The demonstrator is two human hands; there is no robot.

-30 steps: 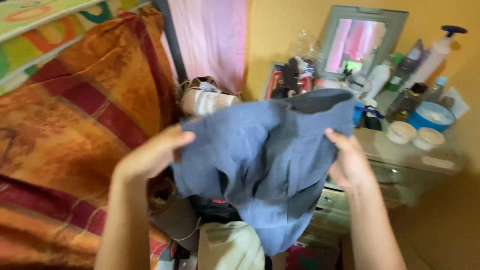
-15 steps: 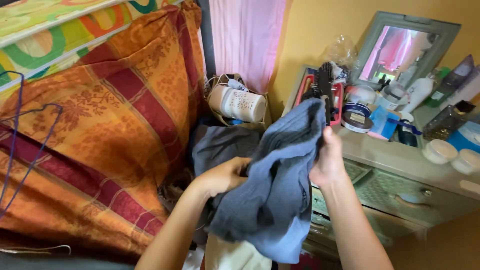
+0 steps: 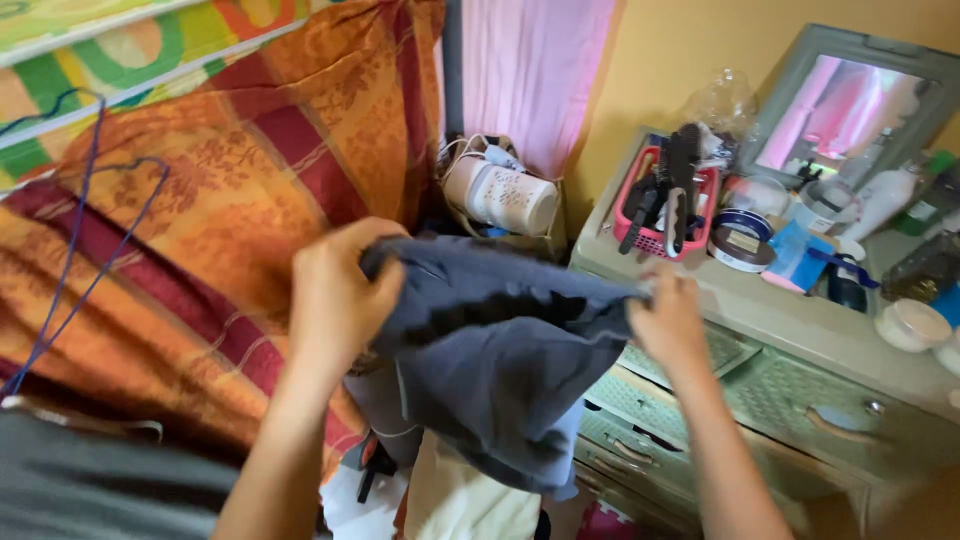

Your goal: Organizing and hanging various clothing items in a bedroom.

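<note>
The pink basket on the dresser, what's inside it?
Inside the pink basket are dark combs and brushes, standing up and sticking out over the rim. Whatever lies at the bottom is hidden by them and the basket's wall.

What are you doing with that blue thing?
A person is holding a grey-blue cloth stretched between both hands. The left hand grips one top corner and the right hand pinches the other, so the rest hangs down in folds. It is held up in front of an orange patterned blanket and beside a pale green drawer chest crowded with bottles and a pink basket.
</note>
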